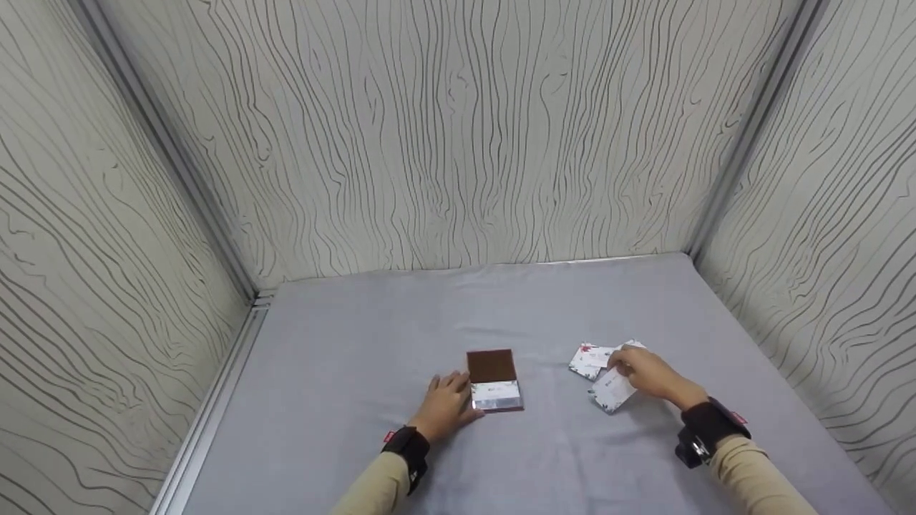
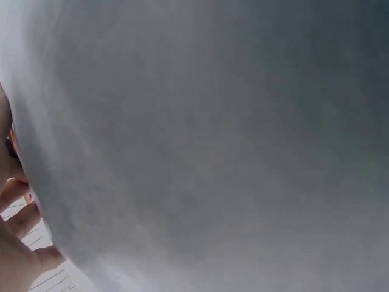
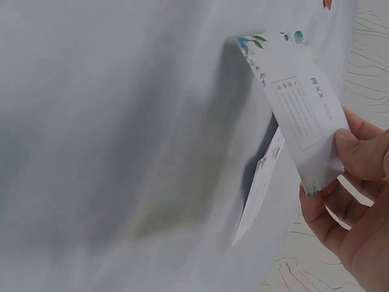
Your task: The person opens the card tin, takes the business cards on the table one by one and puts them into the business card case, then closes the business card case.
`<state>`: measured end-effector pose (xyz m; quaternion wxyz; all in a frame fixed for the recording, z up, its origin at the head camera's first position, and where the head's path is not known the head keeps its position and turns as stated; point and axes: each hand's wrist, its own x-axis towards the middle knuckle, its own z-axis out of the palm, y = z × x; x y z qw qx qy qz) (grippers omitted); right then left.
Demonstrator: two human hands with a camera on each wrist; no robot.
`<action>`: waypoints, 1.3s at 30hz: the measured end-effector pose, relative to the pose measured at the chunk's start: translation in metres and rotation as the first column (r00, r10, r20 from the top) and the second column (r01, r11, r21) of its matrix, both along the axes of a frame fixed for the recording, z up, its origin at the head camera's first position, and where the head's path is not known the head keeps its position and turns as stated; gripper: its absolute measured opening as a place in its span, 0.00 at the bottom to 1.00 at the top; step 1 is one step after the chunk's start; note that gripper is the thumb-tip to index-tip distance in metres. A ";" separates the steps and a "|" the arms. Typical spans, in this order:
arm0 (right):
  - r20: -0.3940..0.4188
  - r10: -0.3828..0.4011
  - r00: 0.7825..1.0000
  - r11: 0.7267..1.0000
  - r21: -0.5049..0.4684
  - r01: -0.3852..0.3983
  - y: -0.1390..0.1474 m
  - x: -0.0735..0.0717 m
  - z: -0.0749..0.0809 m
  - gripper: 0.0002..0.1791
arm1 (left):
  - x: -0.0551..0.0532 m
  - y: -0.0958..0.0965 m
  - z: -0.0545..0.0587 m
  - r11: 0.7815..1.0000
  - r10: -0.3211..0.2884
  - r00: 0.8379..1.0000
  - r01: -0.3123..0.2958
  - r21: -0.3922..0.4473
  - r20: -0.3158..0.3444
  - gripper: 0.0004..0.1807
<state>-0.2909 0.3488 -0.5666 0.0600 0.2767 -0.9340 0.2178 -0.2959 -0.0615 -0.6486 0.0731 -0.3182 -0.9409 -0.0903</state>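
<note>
A business card (image 1: 613,390), white with leaf prints at its corners, is pinched between the thumb and fingers of my right hand (image 1: 647,372). The right wrist view shows the held card (image 3: 298,103) tilted above the cloth. Under and behind that hand lie more printed cards (image 1: 588,360), partly covered. My left hand (image 1: 444,408) rests at the left side of a card case (image 1: 491,366), fingers spread, thumb by its lower corner. The case stands with its brown lid back, and white cards (image 1: 495,390) lie in its lower half. Only some left fingers (image 2: 23,220) show in the left wrist view.
A grey cloth (image 1: 358,336) with slight wrinkles covers the table. Pale panels with dark wavy lines (image 1: 458,143) enclose the back and both sides. A metal rail (image 1: 215,408) runs along the table's left edge.
</note>
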 end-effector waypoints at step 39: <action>0.012 0.069 0.998 0.978 -0.200 -0.065 -0.120 -0.026 -0.019 0.09 | -0.001 0.002 -0.003 1.000 0.016 1.000 -0.016 -0.020 -0.009 0.35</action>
